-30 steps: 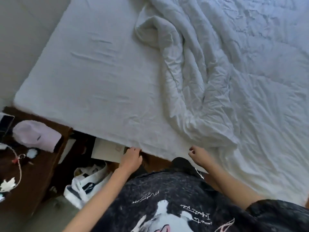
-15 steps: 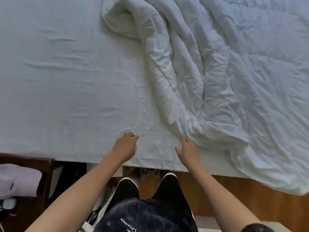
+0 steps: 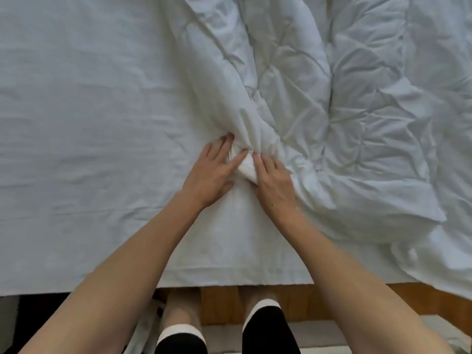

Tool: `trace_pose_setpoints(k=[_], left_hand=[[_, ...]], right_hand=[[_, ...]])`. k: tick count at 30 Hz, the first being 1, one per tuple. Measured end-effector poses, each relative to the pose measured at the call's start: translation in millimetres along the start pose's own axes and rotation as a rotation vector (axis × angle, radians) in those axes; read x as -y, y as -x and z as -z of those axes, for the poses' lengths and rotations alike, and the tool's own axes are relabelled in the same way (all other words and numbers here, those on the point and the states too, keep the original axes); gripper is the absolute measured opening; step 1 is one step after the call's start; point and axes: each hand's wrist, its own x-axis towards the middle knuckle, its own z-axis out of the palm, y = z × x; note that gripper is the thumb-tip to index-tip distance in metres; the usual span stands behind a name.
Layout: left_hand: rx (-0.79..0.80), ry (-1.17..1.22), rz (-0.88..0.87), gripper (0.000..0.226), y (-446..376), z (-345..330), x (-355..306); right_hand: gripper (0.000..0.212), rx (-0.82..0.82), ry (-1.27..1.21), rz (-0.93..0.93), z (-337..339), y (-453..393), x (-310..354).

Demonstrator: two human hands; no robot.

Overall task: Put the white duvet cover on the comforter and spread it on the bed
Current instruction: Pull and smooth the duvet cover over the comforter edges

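Hands meet at the near corner of the bunched white comforter (image 3: 288, 103): the left hand (image 3: 213, 172) pinches the folded corner between its fingers, and the right hand (image 3: 274, 181) curls onto it from the other side. Comforter lies crumpled over the bed's (image 3: 84, 123) right half, its edge hanging off.

I see a bed (image 3: 76, 149) under a flat white sheet (image 3: 89, 213), soft daylight on it. Below its edge runs a wooden floor (image 3: 421, 300).
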Motion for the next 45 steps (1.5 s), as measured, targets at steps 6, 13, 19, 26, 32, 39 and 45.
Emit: trace_pose_setpoints(k=[6,13,19,26,32,39,45], left_hand=[[-0.368,-0.082,-0.119,0.043,-30,-8,15],[-0.571,-0.01,-0.131,0.007,-4,19,16],[-0.369,-0.077,-0.204,0.019,116,66,69],[-0.215,-0.044,-0.191,0.028,249,61,72],[-0.003,-0.071,-0.005,0.042,257,13,109],[-0.159,0.077,0.15,0.041,190,60,153],[-0.376,0.082,0.322,0.049,120,118,232]], right_hand=[[0.022,-0.094,-0.252,-0.108,0,-14,-15],[0.028,0.006,-0.505,-0.119,19,5,40],[0.024,0.19,-0.65,-0.015,37,39,149],[0.03,0.534,-0.557,0.127,40,108,225],[0.045,0.659,-0.377,0.198,18,84,207],[0.044,0.143,-0.406,0.122,26,-6,197],[0.058,-0.136,-0.397,0.06,42,-146,232]])
